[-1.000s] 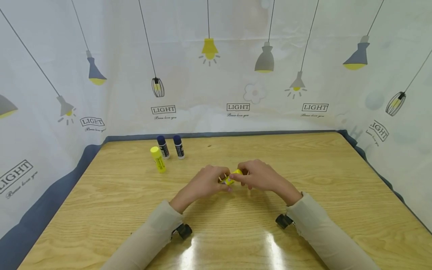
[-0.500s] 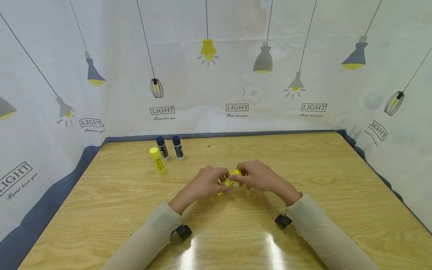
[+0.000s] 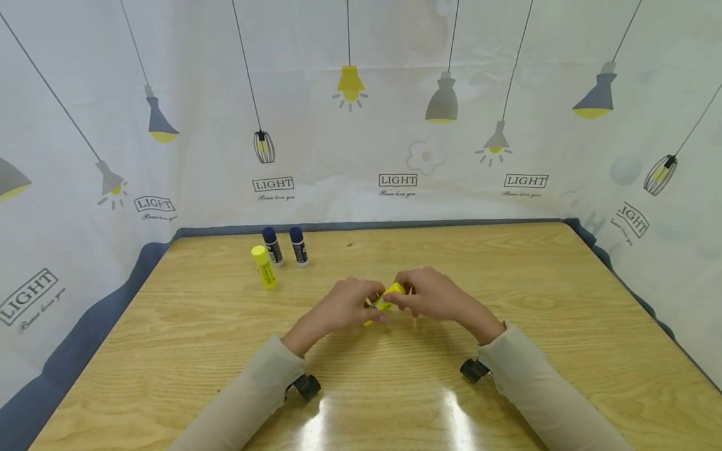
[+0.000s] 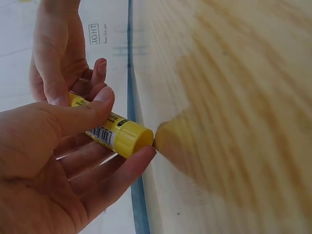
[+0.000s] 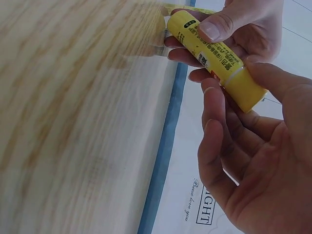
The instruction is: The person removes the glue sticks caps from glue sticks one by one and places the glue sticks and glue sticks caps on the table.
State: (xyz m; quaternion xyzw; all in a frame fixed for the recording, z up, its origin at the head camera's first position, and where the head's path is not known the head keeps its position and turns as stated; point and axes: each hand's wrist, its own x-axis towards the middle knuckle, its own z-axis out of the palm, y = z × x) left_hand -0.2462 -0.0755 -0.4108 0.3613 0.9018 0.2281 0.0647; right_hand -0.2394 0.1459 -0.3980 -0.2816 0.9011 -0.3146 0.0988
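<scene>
Yellow glue stick [image 5: 225, 63] slants over the tabletop [image 3: 361, 388]: fingers of the left hand [image 3: 351, 303] hold its body, those of the right hand [image 3: 433, 293] grip its cap [image 5: 243, 91]. Another yellow stick [image 3: 265, 270] and two navy-capped sticks [image 3: 275, 248] stand farther left.

Wooden table [image 3: 479, 257]: yellow tube [image 3: 264, 267], two navy-capped tubes [image 3: 299, 248] standing upright.
</scene>
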